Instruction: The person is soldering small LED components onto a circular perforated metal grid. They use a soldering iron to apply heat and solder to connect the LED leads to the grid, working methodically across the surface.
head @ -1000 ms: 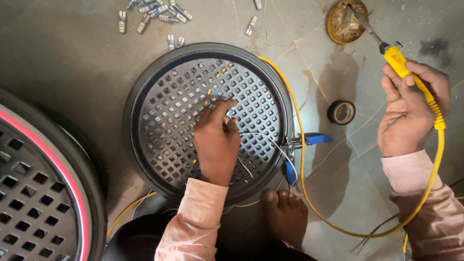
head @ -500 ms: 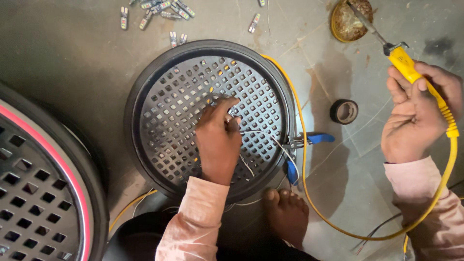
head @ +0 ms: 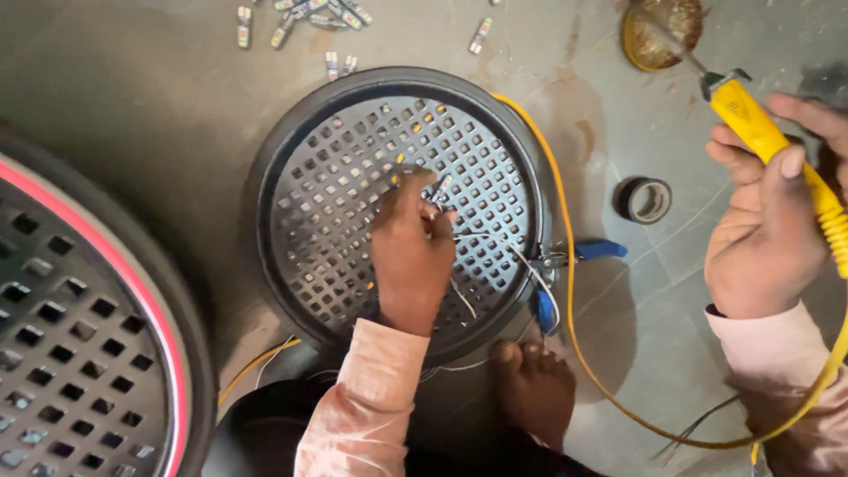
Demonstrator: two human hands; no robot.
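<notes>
Left hand: the left hand (head: pixel 411 256) rests on the round black perforated grille (head: pixel 336 265), fingertips pinched on a small component (head: pixel 439 190) with thin wire leads (head: pixel 495 243) running off to the right.
Right hand: the right hand (head: pixel 768 238) is clenched around the yellow-handled soldering iron (head: pixel 751 119), thumb laid along the handle.
Iron position: held well apart from the grille, at the right of the view; its metal tip points up-left over a round rusty tin (head: pixel 662 31).
Iron cord: the yellow cord (head: pixel 565 265) leaves the handle's rear, loops across the floor and passes along the grille's right rim.
Iron handling: judged light and rigid; hold by the plastic handle only, as the metal end is likely hot.
Component handling: judged very light and fragile; the leads appear soft and bend easily; pinch the body, not the wire.
Grille handling: judged stiff moulded plastic, flat on the concrete floor (head: pixel 132 88) and stable.
Nearby items: blue-handled pliers (head: pixel 574 265) on the grille's right edge; a roll of black tape (head: pixel 643 199) just beyond; loose small components (head: pixel 309 18) scattered above the grille.
Other: a second grille with a red ring (head: pixel 106 309) at left; a bare foot (head: pixel 534 393) below.
</notes>
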